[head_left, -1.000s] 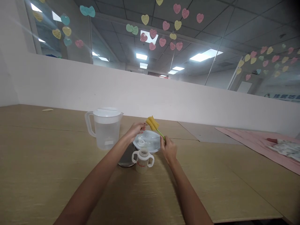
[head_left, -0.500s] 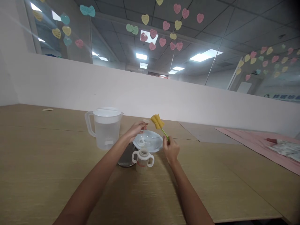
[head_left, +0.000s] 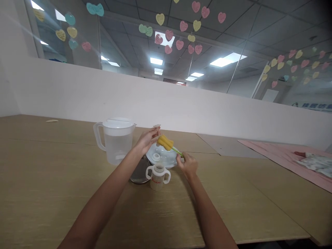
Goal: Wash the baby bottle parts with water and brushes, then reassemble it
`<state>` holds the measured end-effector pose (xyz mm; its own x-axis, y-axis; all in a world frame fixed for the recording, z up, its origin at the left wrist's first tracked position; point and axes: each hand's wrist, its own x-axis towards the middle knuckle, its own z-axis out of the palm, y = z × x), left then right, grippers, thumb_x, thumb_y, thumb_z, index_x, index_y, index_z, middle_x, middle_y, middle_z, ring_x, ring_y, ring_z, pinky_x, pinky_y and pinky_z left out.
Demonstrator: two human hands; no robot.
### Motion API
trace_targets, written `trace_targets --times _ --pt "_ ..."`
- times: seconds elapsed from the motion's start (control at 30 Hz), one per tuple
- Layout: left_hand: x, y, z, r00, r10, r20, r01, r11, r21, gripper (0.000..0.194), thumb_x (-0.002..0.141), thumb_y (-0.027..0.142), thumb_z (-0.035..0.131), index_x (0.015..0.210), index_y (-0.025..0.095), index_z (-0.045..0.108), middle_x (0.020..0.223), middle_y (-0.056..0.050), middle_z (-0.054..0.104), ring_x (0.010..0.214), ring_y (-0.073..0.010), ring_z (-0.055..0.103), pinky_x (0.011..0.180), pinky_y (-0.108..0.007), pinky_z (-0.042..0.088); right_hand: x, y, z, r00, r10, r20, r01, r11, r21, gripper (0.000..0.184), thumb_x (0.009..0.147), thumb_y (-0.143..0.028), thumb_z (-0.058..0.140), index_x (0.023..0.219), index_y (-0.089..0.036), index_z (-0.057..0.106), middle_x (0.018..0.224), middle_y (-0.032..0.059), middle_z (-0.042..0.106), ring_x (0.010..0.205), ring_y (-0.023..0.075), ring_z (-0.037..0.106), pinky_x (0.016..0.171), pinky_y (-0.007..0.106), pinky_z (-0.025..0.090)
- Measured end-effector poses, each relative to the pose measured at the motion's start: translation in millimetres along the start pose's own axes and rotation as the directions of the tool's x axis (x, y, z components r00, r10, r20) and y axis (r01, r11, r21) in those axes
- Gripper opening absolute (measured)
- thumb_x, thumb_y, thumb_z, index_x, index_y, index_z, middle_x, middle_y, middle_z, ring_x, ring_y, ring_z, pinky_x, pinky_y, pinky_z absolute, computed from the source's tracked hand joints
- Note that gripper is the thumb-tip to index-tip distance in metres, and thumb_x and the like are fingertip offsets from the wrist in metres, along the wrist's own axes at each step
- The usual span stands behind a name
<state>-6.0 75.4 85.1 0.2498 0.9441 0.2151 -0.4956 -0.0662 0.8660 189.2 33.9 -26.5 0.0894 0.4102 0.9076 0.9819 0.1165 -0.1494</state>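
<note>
My left hand [head_left: 148, 139] pinches a small clear piece [head_left: 157, 126], perhaps a bottle nipple, above the bowl; its exact kind is hard to make out. In my right hand [head_left: 189, 164] is the green handle of a bottle brush [head_left: 165, 142] with a yellow sponge head. The sponge is close to my left fingertips; whether they touch is unclear. Below both hands lies a clear bowl [head_left: 169, 159] with a white bottle collar [head_left: 156, 157] at its near side. An uncapped two-handled baby bottle [head_left: 157, 178] stands upright in front of the bowl.
A lidded clear pitcher [head_left: 118, 143] of water stands left of my left hand. A dark round plate [head_left: 140, 173] lies partly under my forearm. To the right, a pink cloth [head_left: 275, 157] carries a patterned fabric piece [head_left: 317, 163]. A white wall [head_left: 103, 91] rises behind the table.
The sponge head has swung left and down, from upright to nearly level, toward my left fingers. My left hand has shifted slightly left and up with the clear piece.
</note>
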Motion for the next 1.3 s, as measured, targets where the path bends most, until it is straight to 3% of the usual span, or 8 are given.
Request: trace_targets --times 0.13,0.37,0.47,0.6,0.87,1.03,1.13,1.3 --pt "-5 -2 7.1 0.997 -0.04 0.065 0.038 0.999 0.033 0.015 0.072 0.019 0.063 0.086 0.015 0.067 0.095 -0.006 0.064 0.089 -0.0143 0.056 0.077 -0.026 0.042 2 -4 -6 0.997 0.061 -0.052 -0.061 0.998 -0.009 0.038 0.085 -0.038 0.039 0.057 -0.016 0.053 0.047 -0.0005 0.049 0.045 0.0082 0.041 0.048 0.021 0.023" --pt "-7 9 8.9 0.999 -0.001 0.037 0.0 1.0 0.024 0.008 0.075 0.019 0.059 0.081 0.016 0.064 0.085 -0.003 0.064 0.085 -0.0118 0.059 0.082 -0.024 0.041 -1 4 2 0.983 -0.185 0.009 0.185 0.983 -0.012 0.034 0.082 -0.037 0.044 0.056 -0.017 0.054 0.049 0.0005 0.053 0.047 0.0086 0.043 0.049 0.022 0.024" --pt "-7 19 -1.9 0.989 0.138 0.053 -0.147 0.956 0.256 0.014 0.074 0.025 0.06 0.082 0.015 0.064 0.084 -0.006 0.066 0.085 -0.015 0.06 0.082 -0.027 0.042 -2 8 4 0.983 -0.182 0.021 0.182 0.983 -0.023 0.033 0.081 -0.036 0.045 0.057 -0.016 0.055 0.049 0.0007 0.053 0.046 0.0087 0.044 0.05 0.022 0.024" --pt "-5 26 -21.2 0.969 0.209 0.13 -0.244 0.734 0.634 0.016 0.068 0.026 0.062 0.076 0.014 0.066 0.073 -0.006 0.067 0.071 -0.0166 0.06 0.073 -0.029 0.045 -1 11 5 0.994 -0.111 0.002 0.111 0.994 -0.019 0.035 0.083 -0.036 0.042 0.058 -0.016 0.055 0.05 0.0007 0.054 0.047 0.0084 0.044 0.05 0.021 0.023" --pt "-4 33 -47.8 0.989 -0.142 0.036 0.091 0.786 0.611 0.027 0.058 0.027 0.069 0.081 0.014 0.063 0.083 -0.011 0.069 0.07 -0.0205 0.065 0.062 -0.03 0.051 -1 11 6 0.999 -0.031 0.038 0.031 0.999 -0.021 0.034 0.084 -0.036 0.042 0.063 -0.015 0.058 0.054 0.0008 0.056 0.047 0.0073 0.044 0.05 0.021 0.021" --pt "2 20 -67.8 0.957 -0.286 -0.042 0.229 0.662 0.714 0.008 0.053 0.011 0.065 0.059 0.013 0.061 0.056 -0.008 0.065 0.052 -0.0204 0.062 0.054 -0.031 0.049 -1 11 6 0.998 -0.017 0.053 0.019 0.999 -0.033 0.036 0.084 -0.038 0.041 0.063 -0.015 0.058 0.053 0.0017 0.056 0.047 0.0079 0.043 0.05 0.021 0.021" --pt "7 3 -79.9 0.912 -0.396 -0.105 0.329 0.554 0.765 0.015 0.049 0.001 0.063 0.046 0.014 0.056 0.037 -0.005 0.055 0.04 -0.0212 0.057 0.048 -0.032 0.045 -2 12 6 0.998 0.002 0.066 0.001 0.998 -0.057 0.038 0.085 -0.039 0.039 0.063 -0.015 0.058 0.053 0.0025 0.056 0.046 0.008 0.042 0.05 0.021 0.019" --pt "12 -20 -90.7 0.841 -0.511 -0.179 0.446 0.466 0.764 0.014 0.065 0.011 0.067 0.056 0.013 0.057 0.045 0.001 0.056 0.047 -0.016 0.058 0.053 -0.03 0.047 -3 13 7 0.997 0.027 0.079 -0.021 0.997 -0.076 0.042 0.085 -0.043 0.038 0.062 -0.014 0.058 0.051 0.0024 0.054 0.044 0.008 0.04 0.049 0.021 0.018"
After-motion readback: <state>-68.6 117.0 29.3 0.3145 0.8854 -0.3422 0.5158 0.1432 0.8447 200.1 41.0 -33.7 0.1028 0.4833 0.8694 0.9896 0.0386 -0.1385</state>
